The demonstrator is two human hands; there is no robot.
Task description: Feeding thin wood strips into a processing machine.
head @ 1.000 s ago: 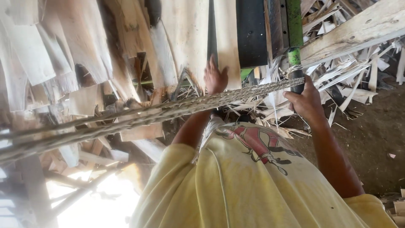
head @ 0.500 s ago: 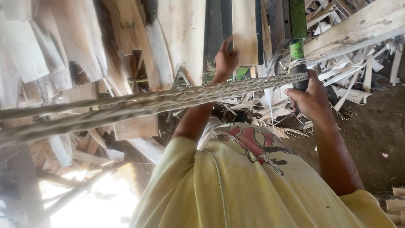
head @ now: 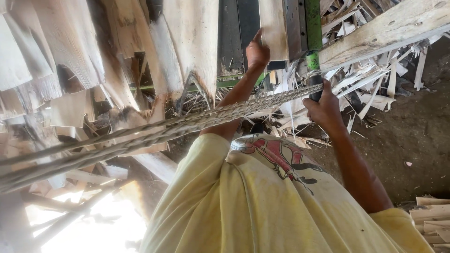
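Upper middle of frame: left hand (head: 257, 52) flat on pale wood strip (head: 273, 29), one finger pointing up, fingers loose, not closed around it. Right hand (head: 323, 107) at centre right, wrapped tight on dark handle (head: 317, 93) under green bar (head: 312, 28). Strip looks thin, light, stiff-ish, splintery, so best pinched by long edges. Count: one strip in hand, one handle, loads of offcuts (head: 370, 79) on floor.

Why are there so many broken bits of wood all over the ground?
Thin, splintered wood scraps lie in a jumbled heap beside the machine, pointing every way. The right hand grips a green-and-black handle among them; the left hand presses on a wood strip.
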